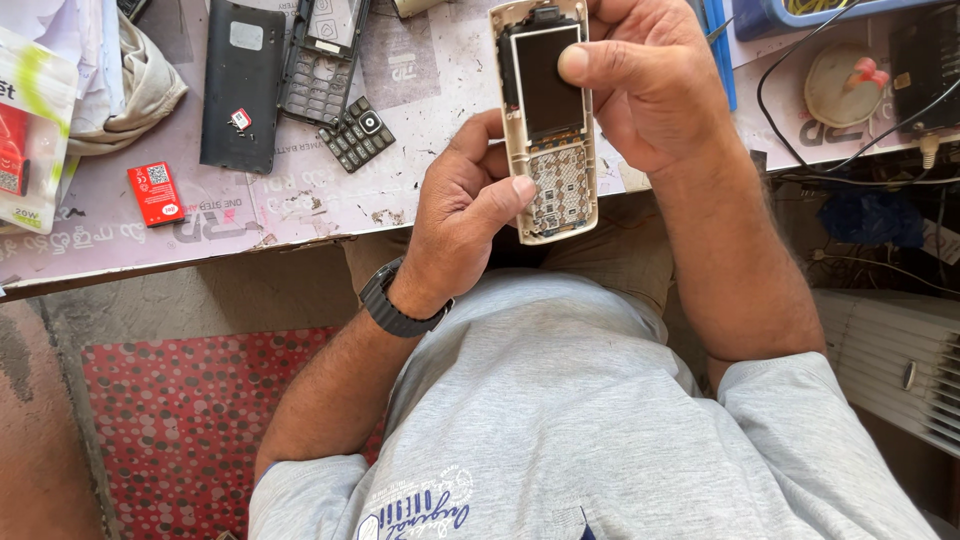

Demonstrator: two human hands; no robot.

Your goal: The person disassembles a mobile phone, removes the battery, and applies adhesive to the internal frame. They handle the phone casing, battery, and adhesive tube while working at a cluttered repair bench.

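Observation:
An opened beige mobile phone (560,190) with its front cover off shows a dark screen above a bare keypad circuit board. Both hands hold it just above the edge of the worktable (120,250). My left hand (460,215), with a black watch on its wrist, grips the phone's lower left side, and its thumb tip rests at the edge of the keypad board. My right hand (650,85) holds the upper right side, with its thumb pressed on the screen.
On the table lie a black back cover (240,85), a front frame with key holes (320,60), a loose keypad (357,133), a small red pack (155,193) and a cloth (145,85). A blue tray (790,18), black cables (800,150) and a round pad (840,90) are at the right.

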